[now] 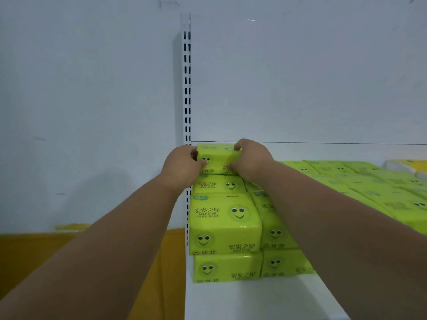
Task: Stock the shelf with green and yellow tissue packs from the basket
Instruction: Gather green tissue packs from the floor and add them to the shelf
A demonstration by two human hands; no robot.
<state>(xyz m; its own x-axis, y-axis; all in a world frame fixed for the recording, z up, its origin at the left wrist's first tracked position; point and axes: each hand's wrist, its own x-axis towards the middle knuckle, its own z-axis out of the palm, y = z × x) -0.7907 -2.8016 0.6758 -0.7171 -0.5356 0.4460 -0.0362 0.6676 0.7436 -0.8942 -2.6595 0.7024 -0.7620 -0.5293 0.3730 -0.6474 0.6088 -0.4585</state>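
Observation:
A green tissue pack (pixel 216 154) with a smiley face sits on top of the back-left stack on the white shelf (pixel 242 296). My left hand (pixel 182 166) grips its left end and my right hand (pixel 250 161) grips its right end, fingers curled over the top edge. Below it lie more green packs (pixel 225 224), stacked in the shelf's left corner. Further green packs (pixel 369 185) spread in rows to the right under my right forearm. A yellow pack (pixel 406 166) shows at the far right. The basket is out of view.
A slotted white upright (pixel 187 84) stands at the shelf's left end, against a pale wall (pixel 80 100). A yellow-brown strip (pixel 27 255) runs low on the left behind my left forearm. The shelf's front white surface lies below the stacks.

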